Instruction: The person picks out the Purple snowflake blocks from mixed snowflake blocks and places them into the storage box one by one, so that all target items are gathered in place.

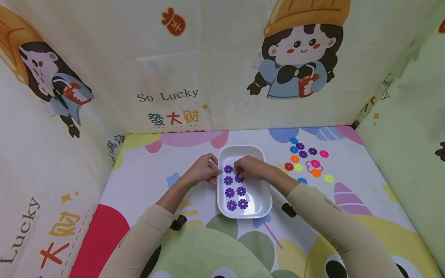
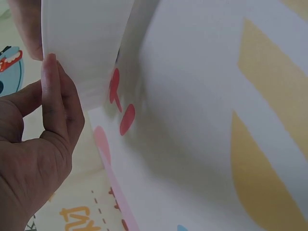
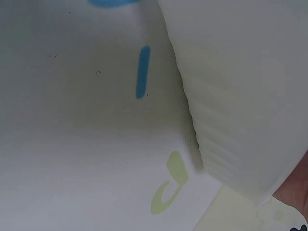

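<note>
A white tray [image 1: 264,193] holds purple flower-shaped pieces [image 1: 241,191] in two columns. At the tray's left rim, my left hand [image 1: 205,168] rests its fingertips; in the left wrist view this hand [image 2: 45,144] has extended fingers against the tray wall [image 2: 82,48]. My right hand [image 1: 252,168] reaches over the tray from the right, its curled fingers pinching a purple piece [image 1: 239,178] at the top of the right column, partly covered by the fingertips. The right wrist view shows the tray's outer wall [image 3: 245,96] and a patch of skin [image 3: 294,187] beyond it.
Loose flower pieces lie on the patterned cloth right of the tray, among them blue [image 1: 293,150], orange [image 1: 316,173], pink [image 1: 324,154], red [image 1: 289,166], yellow-green [image 1: 328,178] and purple [image 1: 312,151]. Printed cloth walls [image 1: 222,77] stand behind and at both sides.
</note>
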Motion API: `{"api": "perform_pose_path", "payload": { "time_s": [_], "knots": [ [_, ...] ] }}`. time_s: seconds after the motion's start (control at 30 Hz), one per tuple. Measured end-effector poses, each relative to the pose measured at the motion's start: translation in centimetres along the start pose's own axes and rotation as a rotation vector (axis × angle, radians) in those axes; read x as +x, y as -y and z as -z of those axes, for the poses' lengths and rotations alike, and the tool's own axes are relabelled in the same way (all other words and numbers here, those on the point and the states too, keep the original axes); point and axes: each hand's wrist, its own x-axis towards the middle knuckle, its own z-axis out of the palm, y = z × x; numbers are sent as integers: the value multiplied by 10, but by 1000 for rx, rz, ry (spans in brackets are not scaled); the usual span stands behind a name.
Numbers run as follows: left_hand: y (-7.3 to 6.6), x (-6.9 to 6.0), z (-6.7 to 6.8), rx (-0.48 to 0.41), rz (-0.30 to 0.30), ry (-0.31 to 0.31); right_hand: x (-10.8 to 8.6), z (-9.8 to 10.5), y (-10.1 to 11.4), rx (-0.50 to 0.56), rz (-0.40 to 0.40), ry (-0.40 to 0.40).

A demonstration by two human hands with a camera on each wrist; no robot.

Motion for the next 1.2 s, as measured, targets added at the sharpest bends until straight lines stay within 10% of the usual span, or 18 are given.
{"api": "perform_pose_path", "payload": {
  "time_s": [1.2],
  "knots": [
    [-1,-2,-1,17,3,-18,-14,9,0,-4,-2,-93]
  ]
}}
